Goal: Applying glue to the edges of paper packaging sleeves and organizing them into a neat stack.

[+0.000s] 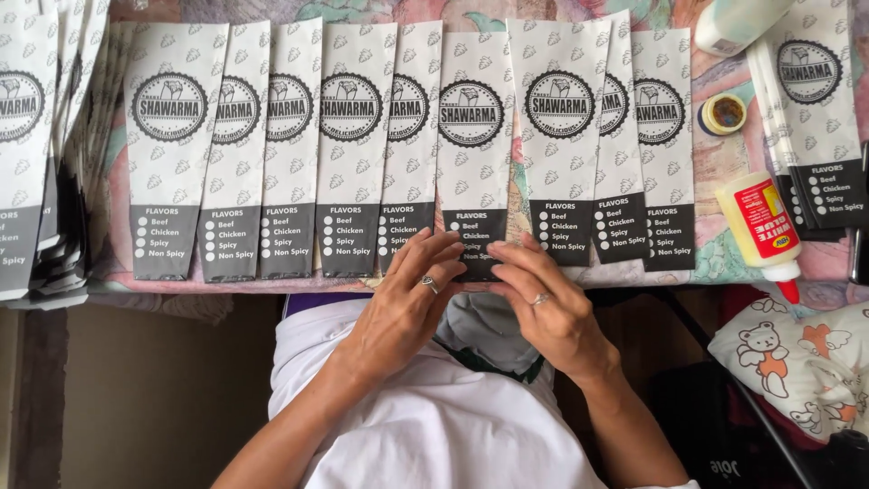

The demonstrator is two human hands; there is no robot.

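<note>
**Paper sleeves in a row, one under my fingers**

Item 1. My left hand (407, 290), ring on one finger, lies at the near edge of the worktop (507, 195). Its fingers (444, 246) are curled and pressed on the dark lower end of the middle sleeve (470, 136), pinching that bottom edge.

Item 2. My right hand (543, 303), also ringed, meets the left. Its fingers (507, 254) are bent down on the same bottom edge, tips almost touching those of the left; neither hand is spread wide.

Item 3. The middle sleeve: long white paper bag with a round black emblem and a grey-black foot, lying flat, lengthwise away from me, its foot at the worktop's near edge.

Item 4. Row of like sleeves (272, 145), overlapping side by side to the left and right of the held one.

Item 5. Stack of further sleeves (36, 154) at the far left.

Item 6. Yellow glue bottle (760, 226) with red tip, lying to the right, well apart from my hands.

Item 7. Small round tape roll (724, 113), beyond the glue bottle.

Item 8. Printed cushion with bears (797, 353), lower right, below the worktop.
</note>
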